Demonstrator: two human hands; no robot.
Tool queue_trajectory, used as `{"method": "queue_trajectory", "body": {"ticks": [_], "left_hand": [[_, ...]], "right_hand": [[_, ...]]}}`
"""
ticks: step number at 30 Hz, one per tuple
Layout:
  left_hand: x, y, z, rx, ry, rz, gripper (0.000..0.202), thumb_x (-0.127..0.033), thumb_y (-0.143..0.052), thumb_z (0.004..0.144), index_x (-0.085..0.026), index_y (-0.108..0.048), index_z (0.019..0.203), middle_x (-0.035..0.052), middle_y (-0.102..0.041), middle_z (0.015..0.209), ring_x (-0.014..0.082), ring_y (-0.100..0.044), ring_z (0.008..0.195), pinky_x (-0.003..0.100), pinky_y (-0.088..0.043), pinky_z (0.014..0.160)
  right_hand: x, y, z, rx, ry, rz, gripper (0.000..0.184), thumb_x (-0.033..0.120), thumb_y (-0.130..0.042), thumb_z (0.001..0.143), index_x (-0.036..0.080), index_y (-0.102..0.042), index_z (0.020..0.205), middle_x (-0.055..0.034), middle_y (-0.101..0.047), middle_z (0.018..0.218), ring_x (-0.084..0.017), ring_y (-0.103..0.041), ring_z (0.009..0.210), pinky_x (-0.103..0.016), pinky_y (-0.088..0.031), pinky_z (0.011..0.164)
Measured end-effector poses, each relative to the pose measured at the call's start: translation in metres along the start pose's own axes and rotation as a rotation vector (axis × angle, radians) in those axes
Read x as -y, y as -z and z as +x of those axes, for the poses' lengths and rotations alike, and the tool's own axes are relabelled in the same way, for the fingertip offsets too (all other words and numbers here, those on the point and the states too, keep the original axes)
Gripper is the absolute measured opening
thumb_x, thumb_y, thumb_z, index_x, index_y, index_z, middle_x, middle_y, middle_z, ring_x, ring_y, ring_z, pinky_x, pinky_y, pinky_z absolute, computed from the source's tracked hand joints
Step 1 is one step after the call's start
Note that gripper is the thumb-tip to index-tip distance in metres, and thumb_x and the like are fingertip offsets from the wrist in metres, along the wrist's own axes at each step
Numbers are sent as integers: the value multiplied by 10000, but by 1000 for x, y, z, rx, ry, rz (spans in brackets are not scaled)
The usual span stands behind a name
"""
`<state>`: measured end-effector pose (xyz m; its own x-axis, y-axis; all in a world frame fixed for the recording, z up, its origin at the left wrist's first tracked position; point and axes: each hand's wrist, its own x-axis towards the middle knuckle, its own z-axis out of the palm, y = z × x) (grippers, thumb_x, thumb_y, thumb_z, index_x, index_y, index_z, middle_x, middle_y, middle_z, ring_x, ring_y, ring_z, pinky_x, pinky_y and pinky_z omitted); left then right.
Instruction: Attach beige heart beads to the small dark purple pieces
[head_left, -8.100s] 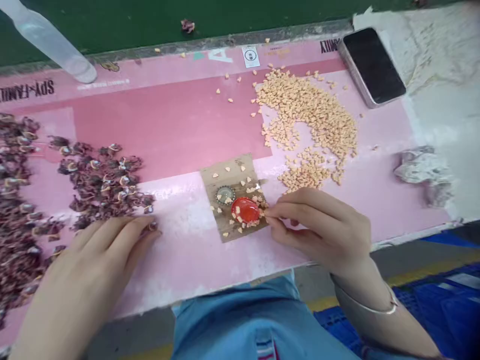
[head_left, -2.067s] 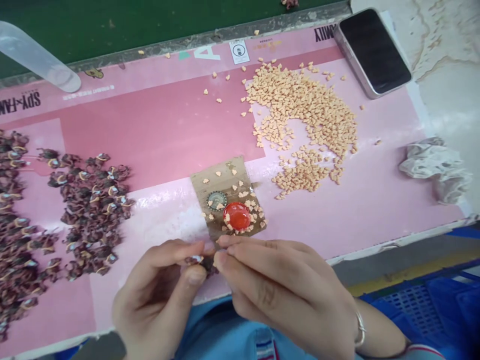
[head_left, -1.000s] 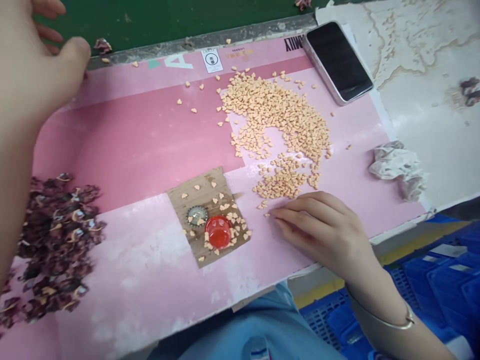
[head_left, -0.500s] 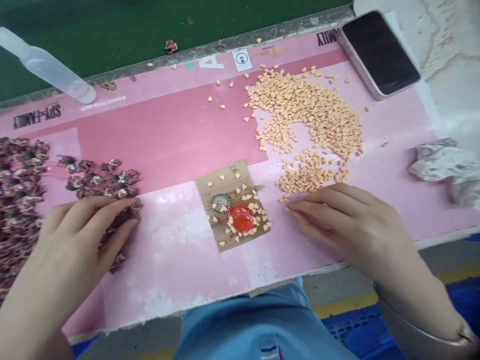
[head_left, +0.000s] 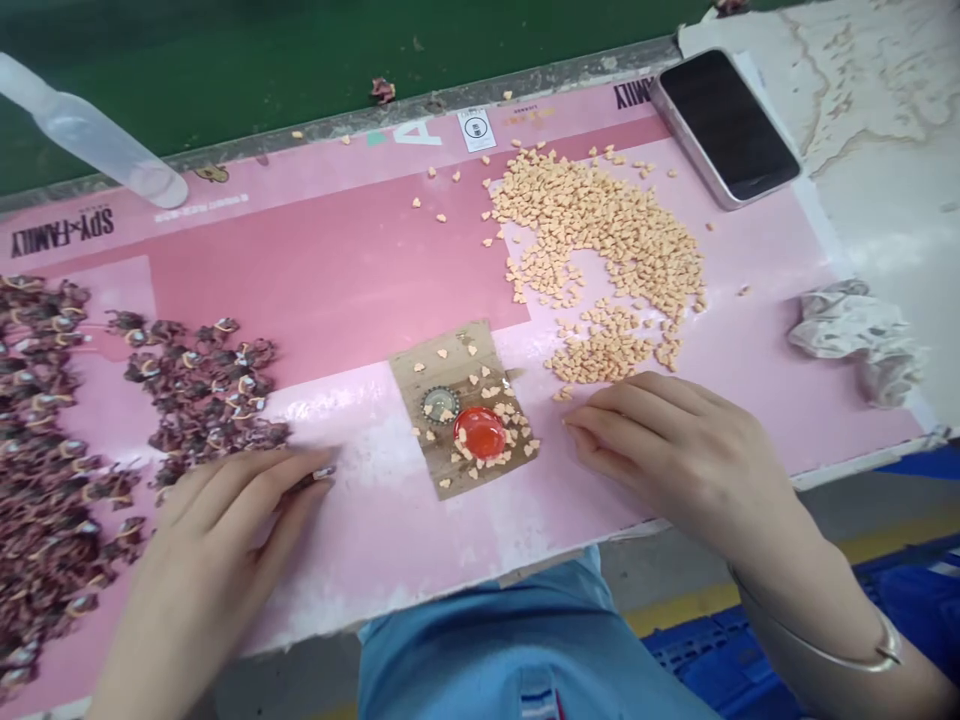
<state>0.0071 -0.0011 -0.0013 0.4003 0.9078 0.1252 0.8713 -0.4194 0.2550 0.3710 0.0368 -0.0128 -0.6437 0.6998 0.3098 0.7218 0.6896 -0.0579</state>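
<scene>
My left hand (head_left: 225, 525) is closed in a pinch on a small dark maroon piece with a pale spot (head_left: 322, 472), beside a heap of similar dark maroon pieces (head_left: 199, 375). My right hand (head_left: 675, 465) hovers low over the mat with its thumb and fingertips pressed together; anything between them is too small to make out. It is just below the pile of tiny tan pieces (head_left: 600, 220). Between my hands lies a brown card (head_left: 412, 375) holding a red dish (head_left: 480, 432), a ridged bottle cap (head_left: 439, 404) and scattered tan pieces.
A larger heap of dark pieces (head_left: 45, 490) covers the left side of the pink mat (head_left: 337, 270). A translucent plastic bottle (head_left: 105, 140) lies at the back left. A phone (head_left: 731, 125) and a crumpled cloth (head_left: 855, 330) are on the right.
My left hand has come away from the dark heap toward the right, with a dark piece in its fingertips. My right hand has shifted slightly left, its fingertips closer together.
</scene>
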Motion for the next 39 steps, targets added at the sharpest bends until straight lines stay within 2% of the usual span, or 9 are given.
{"method": "queue_trajectory", "body": {"ticks": [6, 8, 13, 16, 20, 24, 29, 35, 39], "left_hand": [[-28, 1, -3, -191, 341, -179, 127, -299, -671, 994, -282, -685, 1119, -27, -728, 1030, 148, -673, 814, 264, -515, 779], [-31, 0, -4, -221, 359, -242, 113, -269, -701, 968, -280, -691, 1080, -33, -718, 1020, 148, -673, 848, 265, -518, 807], [-30, -7, -3, -228, 282, -372, 81, -186, -678, 966, -263, -689, 990, -41, -694, 979, 147, -665, 952, 258, -515, 871], [-32, -16, -3, -229, 208, -313, 92, -174, -678, 970, -249, -712, 1010, -19, -720, 1022, 158, -679, 970, 281, -524, 893], [-40, -26, -8, -198, 129, -200, 243, -67, -632, 970, -225, -717, 1135, 42, -738, 1125, 195, -675, 1016, 327, -497, 952], [-44, -28, -18, -164, 13, -153, 274, -108, -629, 995, -183, -697, 1250, 78, -750, 1187, 209, -686, 1016, 328, -500, 1001], [-36, -25, -22, -120, 59, -149, 537, -89, -550, 1022, -239, -508, 1536, 102, -668, 1373, 224, -666, 1148, 318, -490, 1014], [-32, -30, -15, -80, -25, -81, 253, -134, -550, 1035, -147, -657, 1265, 131, -726, 1282, 259, -658, 1090, 376, -476, 1026], [-28, -27, -19, -47, -75, -122, 228, -165, -568, 1037, -157, -662, 1244, 96, -754, 1186, 236, -663, 1070, 352, -470, 1006]], "right_hand": [[2, -3, -7, -59, 19, 8, 58, 105, -691, 984, 140, -691, 938, -53, -735, 816, -198, -654, 744, -342, -521, 673], [3, -3, -8, -59, 10, 44, 66, 103, -711, 971, 145, -672, 937, -52, -739, 818, -198, -662, 738, -343, -532, 667], [17, -1, 3, -171, -110, 247, 172, 53, -737, 933, 197, -646, 961, -23, -725, 812, -163, -641, 713, -305, -548, 662], [31, -2, 18, -255, -142, 354, 236, -2, -724, 901, 216, -652, 955, -15, -726, 806, -148, -653, 714, -288, -554, 666], [40, -4, 32, -278, -145, 374, 244, -5, -712, 896, 227, -652, 939, -9, -736, 811, -148, -669, 711, -294, -562, 660], [38, -4, 33, -255, -161, 341, 232, 18, -726, 902, 230, -648, 952, -14, -740, 823, -157, -673, 713, -313, -569, 662], [37, -4, 33, -229, -172, 333, 236, 17, -725, 901, 232, -646, 952, -12, -732, 818, -165, -672, 712, -321, -574, 666], [41, -2, 34, -206, -198, 346, 226, 18, -709, 915, 230, -641, 953, -9, -729, 816, -157, -673, 713, -313, -564, 656], [43, 1, 35, -192, -190, 325, 222, 24, -698, 928, 236, -640, 958, -5, -734, 832, -154, -672, 724, -312, -563, 670]]}}
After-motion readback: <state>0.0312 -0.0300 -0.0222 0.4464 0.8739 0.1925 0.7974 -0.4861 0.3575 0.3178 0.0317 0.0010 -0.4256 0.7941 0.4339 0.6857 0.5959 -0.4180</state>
